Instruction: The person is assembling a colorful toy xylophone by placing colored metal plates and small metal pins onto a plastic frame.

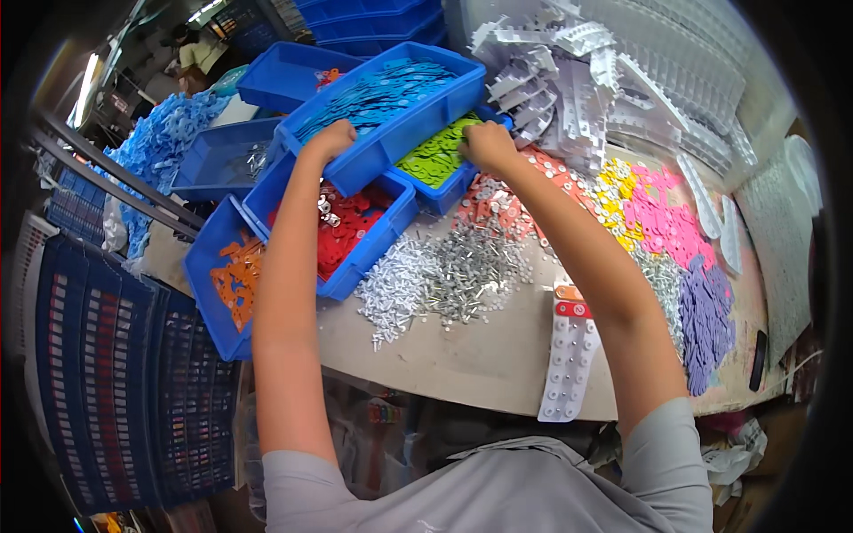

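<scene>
My left hand (330,142) is closed at the near left rim of a blue plastic bin (404,120) full of flat blue pieces (382,93); its fingertips are hidden. This bin rests tilted over others. To the right, my right hand (490,147) reaches with bent, closed fingers to the edge of flat green pieces (431,158) in a second blue bin (447,197). Whatever it pinches cannot be made out. Below my left hand, red pieces (351,235) and a few metal parts fill another bin. A white plastic strip (560,373) with orange and red pieces on its far end lies by my right forearm.
Piles of white rivet-like parts (395,289), metal pins (480,275), coral pieces (555,182), yellow (616,191), pink (662,213) and purple pieces (706,315) cover the table. White plastic strips (569,89) are heaped behind. Orange pieces (235,280) sit in a left bin.
</scene>
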Demonstrator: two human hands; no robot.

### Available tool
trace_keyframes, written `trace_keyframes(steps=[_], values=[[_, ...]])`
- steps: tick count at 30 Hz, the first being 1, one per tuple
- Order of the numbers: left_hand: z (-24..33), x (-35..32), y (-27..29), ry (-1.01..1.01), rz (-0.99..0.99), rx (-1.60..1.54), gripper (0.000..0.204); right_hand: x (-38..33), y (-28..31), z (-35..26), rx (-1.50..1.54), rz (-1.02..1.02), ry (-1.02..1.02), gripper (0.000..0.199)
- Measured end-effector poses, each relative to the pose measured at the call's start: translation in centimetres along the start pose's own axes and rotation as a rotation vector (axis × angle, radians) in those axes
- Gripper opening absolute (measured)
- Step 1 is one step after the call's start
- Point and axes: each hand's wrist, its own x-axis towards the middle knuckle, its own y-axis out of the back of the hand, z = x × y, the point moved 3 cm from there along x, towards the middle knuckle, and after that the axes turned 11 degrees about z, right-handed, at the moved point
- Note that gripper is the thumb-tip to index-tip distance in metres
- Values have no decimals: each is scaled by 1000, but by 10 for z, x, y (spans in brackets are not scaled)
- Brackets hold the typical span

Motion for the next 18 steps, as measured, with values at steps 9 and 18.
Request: trace_keyframes(steps=[9,18], values=[[-14,-4,14,56,375,-161,33,26,-25,-10,159,-8,-95,27],[-19,-33,32,34,879,-471,21,-8,45,-30,502,227,-221,24]])
